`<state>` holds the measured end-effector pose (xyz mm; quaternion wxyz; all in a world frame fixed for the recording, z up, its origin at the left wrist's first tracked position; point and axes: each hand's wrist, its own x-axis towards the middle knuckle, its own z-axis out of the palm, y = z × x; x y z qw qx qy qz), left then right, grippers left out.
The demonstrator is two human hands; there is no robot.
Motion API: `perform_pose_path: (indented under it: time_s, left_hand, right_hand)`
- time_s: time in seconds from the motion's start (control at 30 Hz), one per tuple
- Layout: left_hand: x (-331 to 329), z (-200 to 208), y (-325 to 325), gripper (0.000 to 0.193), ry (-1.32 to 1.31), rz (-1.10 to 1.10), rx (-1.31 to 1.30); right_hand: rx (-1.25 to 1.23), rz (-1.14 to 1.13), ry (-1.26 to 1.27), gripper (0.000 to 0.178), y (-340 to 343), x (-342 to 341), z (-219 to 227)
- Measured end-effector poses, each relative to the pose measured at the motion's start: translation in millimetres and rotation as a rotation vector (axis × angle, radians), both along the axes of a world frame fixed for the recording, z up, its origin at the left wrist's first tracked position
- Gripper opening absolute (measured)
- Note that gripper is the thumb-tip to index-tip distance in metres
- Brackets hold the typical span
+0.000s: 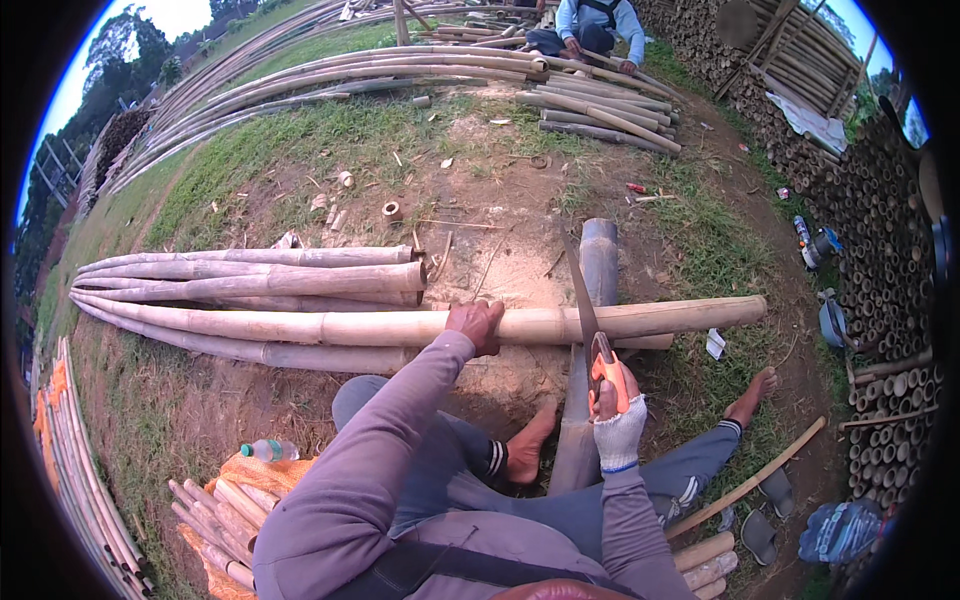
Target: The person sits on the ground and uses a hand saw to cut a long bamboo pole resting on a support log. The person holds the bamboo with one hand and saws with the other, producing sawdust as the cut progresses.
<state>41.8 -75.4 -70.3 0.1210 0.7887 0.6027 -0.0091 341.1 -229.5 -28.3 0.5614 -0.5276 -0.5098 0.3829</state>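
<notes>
In front of me, one long bamboo pole (540,326) lies across one grey bamboo log (600,262), not yet cut through, as far as I see, with one saw (582,300) over it, my right hand (618,412) closed around its orange handle (607,376) and my left hand (476,326) clasping the pole.

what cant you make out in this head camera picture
All in the head view:
Saw handle: partly covered by the right hand's grip.
Whether the bamboo pole is cut: the saw blade hides the spot.
Co-worker: head cut off by the upper edge.
</notes>
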Motion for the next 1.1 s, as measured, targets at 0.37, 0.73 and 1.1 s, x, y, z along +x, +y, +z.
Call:
perform_pose_path:
  time_s: [0.37, 0.73, 1.1]
  left_hand:
    - [3, 10, 0, 0.066, 0.037, 0.013, -0.051]
    - [4, 10, 0, 0.065, 0.041, 0.026, -0.060]
    - [1, 6, 0, 0.068, 0.054, 0.009, -0.045]
  right_hand:
    - [0.109, -0.073, -0.175, 0.041, -6, -9, -1]
    - [0.139, -0.092, -0.225, 0.042, -9, -10, 1]
    - [0.229, -0.098, -0.261, 0.040, -5, -7, 1]
